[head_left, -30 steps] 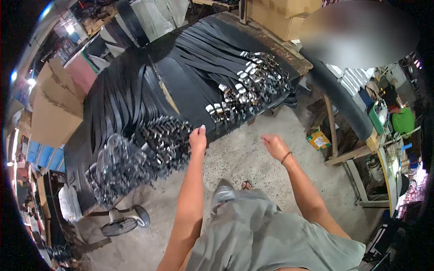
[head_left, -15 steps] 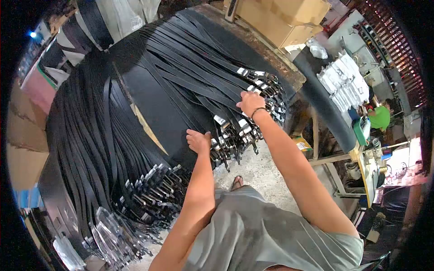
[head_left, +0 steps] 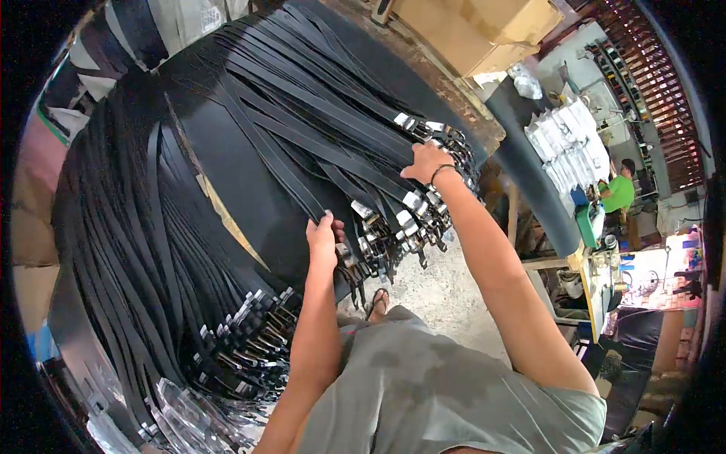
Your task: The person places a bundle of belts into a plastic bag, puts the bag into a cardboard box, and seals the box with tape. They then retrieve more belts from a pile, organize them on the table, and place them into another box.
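Observation:
Many black belts point(head_left: 302, 121) lie side by side across a dark table, their metal buckles point(head_left: 408, 219) bunched along the near edge. At the left end of this bunch, my left hand point(head_left: 324, 240) is closed around a belt just behind its buckle, thumb on top. My right hand point(head_left: 429, 163), with a dark band at the wrist, lies over the belts near the farther buckles. Its thumb and fingers are apart, and the fingertips are partly hidden. A second group of belts point(head_left: 113, 227) covers the table's left side, buckles point(head_left: 249, 325) toward me.
A torn pale strip point(head_left: 227, 219) runs between the belt groups. Clear plastic sleeves point(head_left: 189, 408) cover some belt ends at lower left. Cardboard boxes point(head_left: 476, 30) stand beyond the table. At right are white packets point(head_left: 563, 144), a workbench point(head_left: 597, 295) and a person in green point(head_left: 618, 193).
My left hand has gone from lying with fingers outstretched to closing around a belt. My right hand has shifted slightly over the belts. The view has moved a little.

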Demonstrator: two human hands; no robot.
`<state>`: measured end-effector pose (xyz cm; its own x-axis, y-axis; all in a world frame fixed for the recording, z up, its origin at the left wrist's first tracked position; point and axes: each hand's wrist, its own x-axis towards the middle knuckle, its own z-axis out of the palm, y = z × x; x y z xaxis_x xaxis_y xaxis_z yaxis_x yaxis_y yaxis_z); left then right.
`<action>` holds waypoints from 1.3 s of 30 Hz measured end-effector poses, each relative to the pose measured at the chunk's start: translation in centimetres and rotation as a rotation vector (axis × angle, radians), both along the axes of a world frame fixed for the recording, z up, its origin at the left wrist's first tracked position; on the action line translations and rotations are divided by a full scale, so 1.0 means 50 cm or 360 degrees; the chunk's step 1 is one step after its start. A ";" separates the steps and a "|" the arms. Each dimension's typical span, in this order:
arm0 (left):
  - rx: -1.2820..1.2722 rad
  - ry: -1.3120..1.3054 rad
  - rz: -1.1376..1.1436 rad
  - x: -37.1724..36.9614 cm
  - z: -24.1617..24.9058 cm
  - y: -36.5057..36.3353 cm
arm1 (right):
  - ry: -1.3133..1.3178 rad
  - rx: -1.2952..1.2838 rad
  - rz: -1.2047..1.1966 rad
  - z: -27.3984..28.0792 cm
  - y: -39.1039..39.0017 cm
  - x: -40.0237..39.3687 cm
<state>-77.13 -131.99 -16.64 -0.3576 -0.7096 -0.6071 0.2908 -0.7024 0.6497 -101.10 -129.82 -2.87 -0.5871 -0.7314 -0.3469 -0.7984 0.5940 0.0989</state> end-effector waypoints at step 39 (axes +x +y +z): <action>-0.0392 0.0239 -0.0409 -0.012 0.132 0.032 | -0.0348 0.0114 0.0023 -0.042 -0.012 -0.069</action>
<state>-77.72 -130.41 -10.04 -0.6148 -0.7033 -0.3568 0.2302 -0.5928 0.7717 -104.56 -130.43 -4.94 -0.4818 -0.7082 -0.5161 -0.8138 0.5801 -0.0361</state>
